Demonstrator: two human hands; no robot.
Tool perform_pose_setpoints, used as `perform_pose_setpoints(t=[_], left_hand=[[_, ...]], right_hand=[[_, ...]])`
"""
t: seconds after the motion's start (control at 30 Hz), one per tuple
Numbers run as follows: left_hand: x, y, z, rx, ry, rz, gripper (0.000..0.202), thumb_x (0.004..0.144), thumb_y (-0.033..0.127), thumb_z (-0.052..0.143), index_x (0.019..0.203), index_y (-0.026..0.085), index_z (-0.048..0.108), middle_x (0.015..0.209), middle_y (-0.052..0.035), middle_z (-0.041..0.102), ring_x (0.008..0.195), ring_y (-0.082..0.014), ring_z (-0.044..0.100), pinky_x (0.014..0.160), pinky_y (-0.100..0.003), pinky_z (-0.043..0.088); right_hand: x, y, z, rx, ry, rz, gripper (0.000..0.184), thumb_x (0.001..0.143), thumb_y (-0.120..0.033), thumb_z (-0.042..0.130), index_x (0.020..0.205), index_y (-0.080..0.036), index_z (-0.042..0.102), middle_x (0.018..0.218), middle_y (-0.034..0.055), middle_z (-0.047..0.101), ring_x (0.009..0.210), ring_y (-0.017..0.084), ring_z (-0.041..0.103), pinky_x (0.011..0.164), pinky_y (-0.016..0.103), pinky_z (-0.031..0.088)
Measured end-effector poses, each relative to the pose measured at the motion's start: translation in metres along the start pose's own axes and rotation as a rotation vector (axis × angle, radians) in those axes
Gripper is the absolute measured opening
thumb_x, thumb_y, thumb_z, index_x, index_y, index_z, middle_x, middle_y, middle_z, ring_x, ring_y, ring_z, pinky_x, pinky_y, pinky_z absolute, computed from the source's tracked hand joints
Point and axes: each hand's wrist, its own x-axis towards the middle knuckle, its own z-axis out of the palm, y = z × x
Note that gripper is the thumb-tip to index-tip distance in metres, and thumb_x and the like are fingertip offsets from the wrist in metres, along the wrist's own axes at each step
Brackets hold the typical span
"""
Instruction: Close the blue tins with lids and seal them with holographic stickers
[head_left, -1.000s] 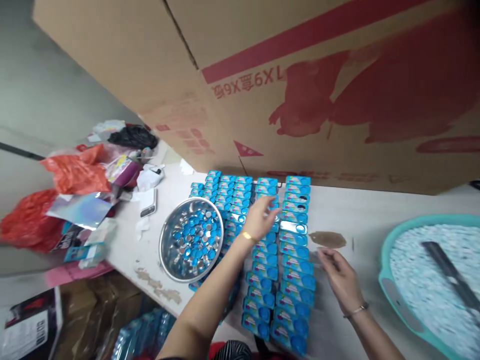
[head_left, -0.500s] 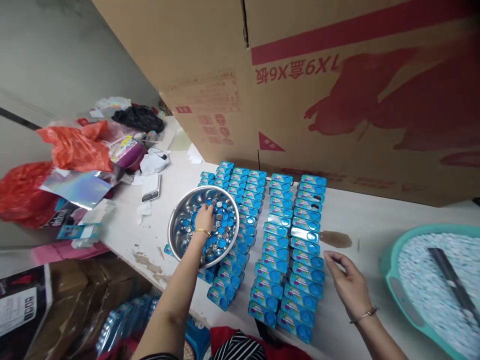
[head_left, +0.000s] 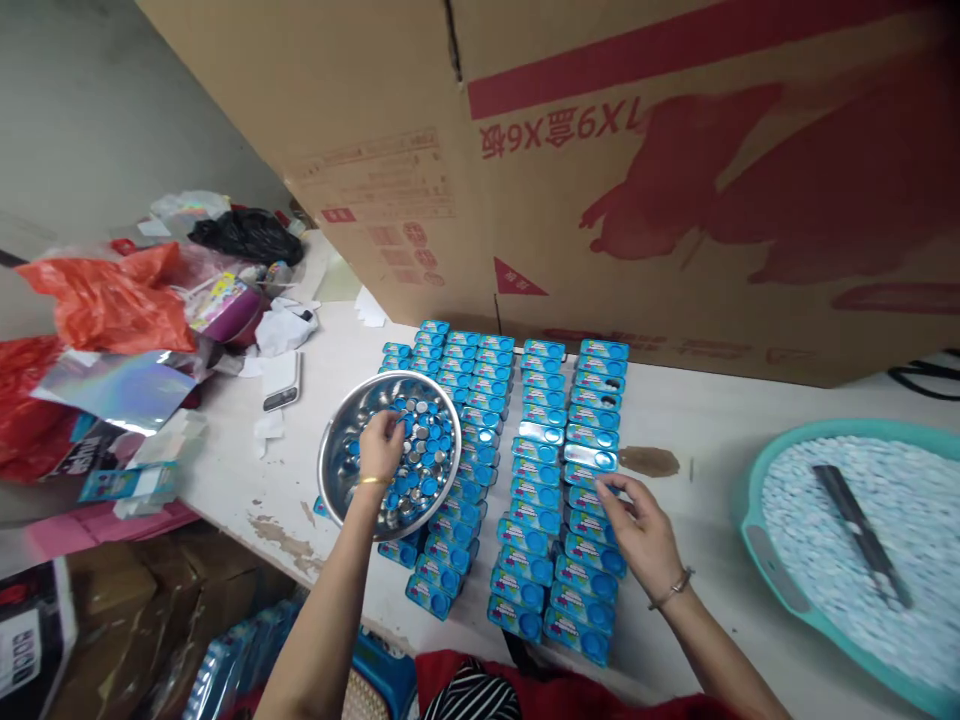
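Observation:
My left hand (head_left: 381, 445) is inside a steel bowl (head_left: 328, 455) of small round metal caps (head_left: 420, 455), blue on one side and silver on the other. Its fingers pinch what looks like one blue cap (head_left: 403, 421) near the bowl's middle. My right hand (head_left: 643, 535) hovers at the right edge of the rightmost row of flat blue tins (head_left: 589, 550). Its thumb and forefinger come together by a tin; anything between them is too small to make out. Each tin has a round recess at one end, and several rows stand side by side.
A large cardboard box (head_left: 525, 200) walls off the back. At right stands a turquoise basin (head_left: 757, 500) of small pale pieces, with a dark flat bar (head_left: 859, 530) on top. Plastic bags (head_left: 112, 300) and a white device (head_left: 282, 380) lie at left.
My left hand has shifted toward the bowl's left side and its fingers have risen from the caps. My right hand has moved left, from bare table to the edge of the tins.

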Motion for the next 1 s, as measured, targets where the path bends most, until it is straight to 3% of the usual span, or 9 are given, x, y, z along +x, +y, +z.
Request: perform_pose_setpoints(t=[0.07, 0.17, 0.23, 0.33, 0.47, 0.57, 0.73, 0.87, 1.0], left_hand=[[-0.015, 0.038, -0.002, -0.22, 0.012, 0.051, 0.017, 0.083, 0.033, 0.055, 0.093, 0.02, 0.06, 0.077, -0.0008, 0.06, 0.067, -0.0146, 0.055, 0.064, -0.025, 0.046], [-0.042, 0.104, 0.014, -0.357, -0.168, 0.255, 0.013, 0.08, 0.032, 0.058, 0.087, 0.022, 0.062, 0.072, 0.0006, 0.057, 0.063, -0.0131, 0.053, 0.06, -0.024, 0.044], [-0.056, 0.142, 0.035, -0.394, -0.269, 0.345, 0.008, 0.078, 0.027, 0.058, 0.08, 0.021, 0.063, 0.072, -0.0001, 0.058, 0.064, -0.013, 0.054, 0.061, -0.024, 0.045], [-0.058, 0.178, 0.075, -0.559, -0.441, 0.287, 0.011, 0.077, 0.03, 0.06, 0.078, 0.02, 0.061, 0.073, -0.0011, 0.058, 0.063, -0.0129, 0.056, 0.06, -0.025, 0.047], [-0.026, 0.202, 0.13, -0.743, -0.668, 0.062, 0.018, 0.073, 0.034, 0.061, 0.079, 0.018, 0.058, 0.068, 0.0003, 0.059, 0.059, -0.0137, 0.059, 0.057, -0.026, 0.049], [0.012, 0.221, 0.167, -0.606, -0.59, 0.031, 0.012, 0.072, 0.028, 0.06, 0.075, 0.018, 0.054, 0.065, 0.0016, 0.058, 0.057, -0.0136, 0.06, 0.056, -0.025, 0.048], [0.07, 0.267, 0.21, -0.058, -0.483, 0.226, 0.008, 0.072, 0.023, 0.061, 0.067, 0.018, 0.056, 0.07, -0.0018, 0.064, 0.07, -0.0155, 0.062, 0.067, -0.026, 0.048], [0.098, 0.296, 0.225, 0.384, -0.644, 0.311, 0.018, 0.07, 0.03, 0.066, 0.06, 0.018, 0.059, 0.064, -0.0063, 0.064, 0.078, -0.0211, 0.064, 0.071, -0.027, 0.046], [0.114, 0.311, 0.23, 0.606, -0.857, 0.345, 0.033, 0.07, 0.039, 0.069, 0.048, 0.018, 0.057, 0.053, -0.0062, 0.06, 0.069, -0.0224, 0.064, 0.071, -0.029, 0.045]], right_hand=[[-0.007, -0.023, 0.017, 0.121, -0.093, 0.012, 0.045, 0.072, -0.062, 0.065, 0.089, -0.021, 0.068, 0.094, 0.0088, 0.068, 0.086, 0.024, 0.063, 0.072, 0.034, 0.053], [-0.009, -0.05, 0.046, 0.398, -0.293, 0.071, 0.05, 0.071, -0.061, 0.068, 0.104, -0.023, 0.066, 0.093, 0.0057, 0.068, 0.076, 0.022, 0.066, 0.061, 0.032, 0.055], [-0.002, -0.056, 0.056, 0.504, -0.256, 0.055, 0.047, 0.073, -0.059, 0.067, 0.103, -0.023, 0.066, 0.09, 0.0042, 0.068, 0.07, 0.019, 0.065, 0.061, 0.031, 0.056], [0.017, -0.048, 0.047, 0.556, -0.091, 0.059, 0.039, 0.077, -0.056, 0.065, 0.096, -0.022, 0.067, 0.078, 0.0018, 0.067, 0.061, 0.015, 0.061, 0.063, 0.03, 0.054], [0.044, -0.023, 0.008, 0.57, 0.049, 0.102, 0.043, 0.074, -0.055, 0.067, 0.097, -0.019, 0.067, 0.062, -0.0006, 0.063, 0.058, 0.016, 0.06, 0.064, 0.031, 0.052], [0.062, -0.005, -0.015, 0.534, 0.141, 0.116, 0.048, 0.07, -0.058, 0.069, 0.095, -0.017, 0.067, 0.055, -0.0021, 0.058, 0.051, 0.014, 0.054, 0.054, 0.028, 0.047], [0.08, 0.01, -0.032, 0.493, 0.199, 0.135, 0.05, 0.066, -0.062, 0.07, 0.089, -0.018, 0.065, 0.057, -0.0026, 0.056, 0.044, 0.01, 0.043, 0.042, 0.024, 0.036], [0.086, 0.016, -0.034, 0.512, 0.197, 0.146, 0.045, 0.066, -0.061, 0.07, 0.083, -0.02, 0.06, 0.057, -0.0025, 0.056, 0.046, 0.011, 0.047, 0.043, 0.025, 0.039], [0.092, 0.021, -0.03, 0.501, 0.182, 0.158, 0.043, 0.068, -0.061, 0.068, 0.082, -0.02, 0.061, 0.054, -0.0025, 0.056, 0.045, 0.012, 0.047, 0.043, 0.025, 0.039]])
